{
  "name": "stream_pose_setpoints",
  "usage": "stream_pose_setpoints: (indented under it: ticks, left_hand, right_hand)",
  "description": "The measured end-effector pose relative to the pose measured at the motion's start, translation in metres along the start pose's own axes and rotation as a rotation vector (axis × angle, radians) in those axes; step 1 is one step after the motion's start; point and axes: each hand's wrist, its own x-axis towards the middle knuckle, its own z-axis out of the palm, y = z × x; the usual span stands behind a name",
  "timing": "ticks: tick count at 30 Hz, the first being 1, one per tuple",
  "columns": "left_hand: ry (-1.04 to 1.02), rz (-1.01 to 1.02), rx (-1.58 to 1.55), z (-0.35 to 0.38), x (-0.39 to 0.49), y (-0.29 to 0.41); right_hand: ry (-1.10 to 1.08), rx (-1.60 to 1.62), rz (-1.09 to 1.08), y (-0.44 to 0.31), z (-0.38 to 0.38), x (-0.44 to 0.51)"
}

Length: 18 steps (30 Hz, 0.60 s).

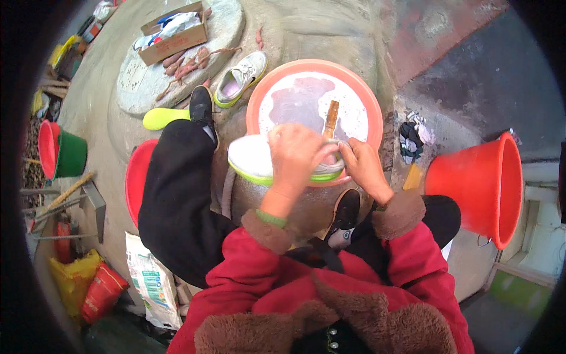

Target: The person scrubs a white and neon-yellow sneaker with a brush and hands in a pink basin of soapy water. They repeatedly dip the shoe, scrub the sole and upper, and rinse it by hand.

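A white sneaker with a lime-green sole [250, 160] is held sideways over the near rim of an orange plastic basin [379, 117]. The thumb and fingers of my right hand [366, 170] pinch the shoe's heel collar. Blurred, my left hand [292, 161] is curled over the middle of the shoe, with a finger at its opening. Whether it grips anything is hidden. Sudsy water [300, 108] fills the basin, and a wooden handle [331, 118] sticks up out of it. Left of the basin stands the other white sneaker [242, 77], near a lime-green insole [164, 118].
A cardboard box [174, 46] and several sweet potatoes [188, 68] lie on a round stone slab [137, 95]. A large red bucket [468, 192] stands at right, near crumpled cloths [413, 137]. At left are a red basin [137, 177], a green bucket [73, 152] and a white sack [154, 283].
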Motion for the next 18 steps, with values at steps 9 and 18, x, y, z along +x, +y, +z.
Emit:
stream_pose_setpoints:
  ticks: [9, 18]
  left_hand:
    - [0.230, -0.952, -1.381, 0.042, -0.013, -0.001]
    - [-0.080, -1.060, -1.783, 0.027, -0.004, -0.002]
  right_hand:
    - [0.122, 0.861, 0.352, -0.023, 0.013, 0.001]
    - [-0.016, 0.604, 0.172, -0.052, -0.006, -0.026]
